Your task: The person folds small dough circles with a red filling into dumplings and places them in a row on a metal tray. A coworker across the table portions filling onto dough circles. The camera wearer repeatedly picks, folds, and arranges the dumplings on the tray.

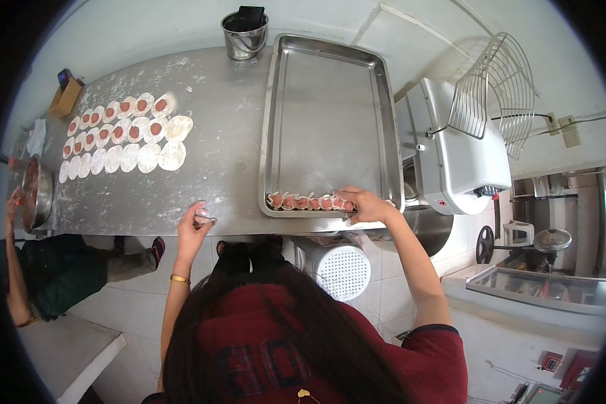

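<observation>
My right hand [367, 205] reaches into the near right part of a large metal tray [330, 121]. Its fingers close round the last dumpling at the right end of a row. The other open-topped dumplings [301, 202], with pink filling and pale wrappers, stand side by side along the tray's near wall. My left hand [192, 225] is over the table's front edge, fingers curled round a small shiny metal tool [206, 219] whose exact kind I cannot make out. Farther left lie round dough wrappers [147, 157] in three rows; the two far rows mostly carry dabs of pink filling.
A co-worker's hand [13, 202] is at a metal bowl of filling [42, 195] on the far left. A small metal bucket [246, 42] stands behind the floury steel table [229, 128]. Right of the tray is a white machine [451, 148] with a wire guard; a white stool [342, 273] stands below.
</observation>
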